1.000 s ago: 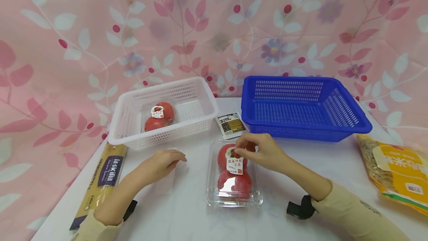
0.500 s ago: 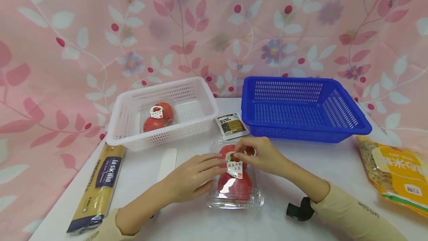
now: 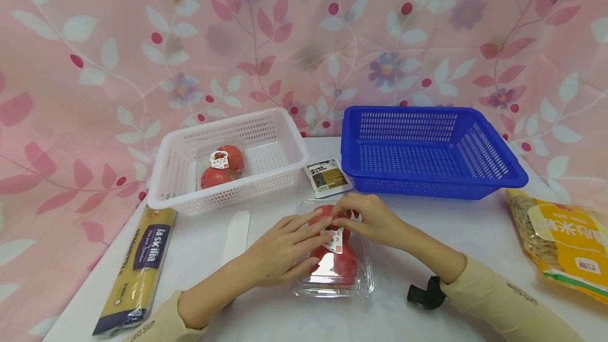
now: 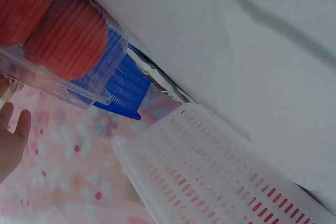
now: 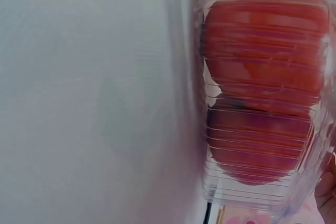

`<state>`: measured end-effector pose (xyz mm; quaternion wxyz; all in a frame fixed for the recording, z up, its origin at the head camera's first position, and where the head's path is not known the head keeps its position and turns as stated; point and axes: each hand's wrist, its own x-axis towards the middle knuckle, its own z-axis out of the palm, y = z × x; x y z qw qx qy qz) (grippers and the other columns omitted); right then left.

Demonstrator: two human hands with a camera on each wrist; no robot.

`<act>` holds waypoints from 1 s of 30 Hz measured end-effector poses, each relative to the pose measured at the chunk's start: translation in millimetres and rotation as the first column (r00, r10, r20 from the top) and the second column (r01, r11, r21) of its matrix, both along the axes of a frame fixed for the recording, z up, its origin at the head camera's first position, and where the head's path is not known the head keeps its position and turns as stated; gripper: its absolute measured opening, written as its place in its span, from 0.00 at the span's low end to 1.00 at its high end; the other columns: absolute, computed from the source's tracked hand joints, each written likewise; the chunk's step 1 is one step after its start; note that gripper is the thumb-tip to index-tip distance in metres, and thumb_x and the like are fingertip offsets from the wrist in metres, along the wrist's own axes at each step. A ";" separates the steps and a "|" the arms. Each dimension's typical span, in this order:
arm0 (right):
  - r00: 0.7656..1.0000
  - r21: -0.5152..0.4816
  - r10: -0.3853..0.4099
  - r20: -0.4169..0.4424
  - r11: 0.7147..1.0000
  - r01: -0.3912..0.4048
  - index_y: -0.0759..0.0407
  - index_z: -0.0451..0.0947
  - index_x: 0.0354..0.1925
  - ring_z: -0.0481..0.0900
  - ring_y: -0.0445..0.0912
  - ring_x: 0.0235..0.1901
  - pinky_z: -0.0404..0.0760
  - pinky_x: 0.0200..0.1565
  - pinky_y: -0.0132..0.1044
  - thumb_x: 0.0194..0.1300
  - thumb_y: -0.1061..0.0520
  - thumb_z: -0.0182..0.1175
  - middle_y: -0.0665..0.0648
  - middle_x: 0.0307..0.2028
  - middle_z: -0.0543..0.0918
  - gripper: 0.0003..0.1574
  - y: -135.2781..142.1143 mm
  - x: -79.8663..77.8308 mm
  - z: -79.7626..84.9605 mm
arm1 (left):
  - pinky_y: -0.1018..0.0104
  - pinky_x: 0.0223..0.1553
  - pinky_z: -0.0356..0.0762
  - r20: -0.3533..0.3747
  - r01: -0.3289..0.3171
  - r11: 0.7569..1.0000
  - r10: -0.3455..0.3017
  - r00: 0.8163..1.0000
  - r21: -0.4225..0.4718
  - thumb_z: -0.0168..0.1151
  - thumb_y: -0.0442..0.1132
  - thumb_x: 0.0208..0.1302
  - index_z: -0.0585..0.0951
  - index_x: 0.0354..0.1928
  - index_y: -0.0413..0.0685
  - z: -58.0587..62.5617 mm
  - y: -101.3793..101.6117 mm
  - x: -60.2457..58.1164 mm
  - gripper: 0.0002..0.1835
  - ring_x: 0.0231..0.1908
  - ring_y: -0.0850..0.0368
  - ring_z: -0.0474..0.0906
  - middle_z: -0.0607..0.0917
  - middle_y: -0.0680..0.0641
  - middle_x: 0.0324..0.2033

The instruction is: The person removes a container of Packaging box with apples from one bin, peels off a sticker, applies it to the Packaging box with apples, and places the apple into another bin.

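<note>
A clear plastic box [image 3: 367, 284] with two red tomatoes [image 3: 334, 267] in it lies in front of me on the table. On its lid is a white printed label [image 3: 336, 244], its upper part covered by fingers. My right hand [image 3: 372, 220] pinches the label's upper edge between thumb and index finger. From the left, my left hand [image 3: 280, 249] reaches over the lid, its fingers extended and their tips on the label. Both wrist views show the box from the side: tomatoes [image 4: 68, 38] in the left, tomatoes [image 5: 265, 40] in the right.
A white basket [image 3: 237, 194] with another labelled tomato box [image 3: 221, 168] stands back left, a blue basket [image 3: 427, 186] back right. Between them lies a flat packet [image 3: 329, 178]. Spaghetti [image 3: 138, 271] and a white strip [image 3: 236, 234] lie left, a yellow bag [image 3: 565, 241] right.
My left hand has moved right from beside the white strip onto the box lid and label. The right hand has stayed at the label's top, almost in place.
</note>
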<state>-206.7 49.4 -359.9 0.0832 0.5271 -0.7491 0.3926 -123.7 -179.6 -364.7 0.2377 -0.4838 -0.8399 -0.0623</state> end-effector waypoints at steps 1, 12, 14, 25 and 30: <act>1.000 -0.006 0.007 -0.009 1.000 -0.007 0.53 0.80 0.34 0.71 0.36 0.27 0.74 0.27 0.30 0.52 0.63 0.67 0.44 0.30 0.80 0.09 0.0 -1.1 -1.3 | 0.56 0.59 0.60 0.003 -0.002 1.000 0.002 1.000 -0.002 0.37 0.51 0.70 0.71 0.61 0.45 -0.7 -0.2 0.0 0.26 0.65 0.48 0.56 0.64 0.45 0.64; 0.999 0.056 -0.031 -0.033 0.998 0.033 0.52 0.82 0.37 0.74 0.39 0.39 0.76 0.39 0.34 0.52 0.61 0.68 0.44 0.35 0.81 0.11 2.2 -1.2 -4.1 | 0.52 0.60 0.58 0.115 -0.057 0.995 0.066 0.991 -0.086 0.32 0.55 0.71 0.66 0.65 0.51 -3.2 -2.7 1.5 0.28 0.67 0.50 0.50 0.61 0.47 0.66; 0.998 0.071 -0.046 -0.035 0.996 0.049 0.52 0.81 0.39 0.74 0.40 0.41 0.76 0.41 0.34 0.52 0.59 0.67 0.44 0.38 0.81 0.13 2.4 -0.2 -4.1 | 0.52 0.60 0.58 0.128 -0.069 0.992 0.083 0.988 -0.105 0.32 0.55 0.71 0.66 0.66 0.55 -2.4 -2.8 2.5 0.27 0.67 0.50 0.49 0.60 0.46 0.67; 0.991 0.238 -0.077 -0.114 0.966 0.103 0.50 0.83 0.45 0.69 0.48 0.47 0.74 0.45 0.42 0.56 0.51 0.65 0.54 0.51 0.78 0.17 5.1 5.0 -1.3 | 0.55 0.57 0.62 0.173 -0.104 0.974 0.140 0.975 -0.201 0.39 0.56 0.70 0.61 0.67 0.67 -2.2 -5.1 7.6 0.25 0.67 0.51 0.49 0.55 0.43 0.68; 0.983 0.248 -0.102 -0.151 0.959 0.137 0.47 0.83 0.46 0.66 0.50 0.51 0.70 0.48 0.49 0.54 0.48 0.65 0.57 0.53 0.77 0.18 5.1 10.6 0.1 | 0.55 0.57 0.63 0.225 -0.110 0.972 0.156 0.962 -0.207 0.39 0.56 0.69 0.60 0.67 0.66 -0.3 -6.8 10.1 0.25 0.68 0.49 0.48 0.53 0.44 0.69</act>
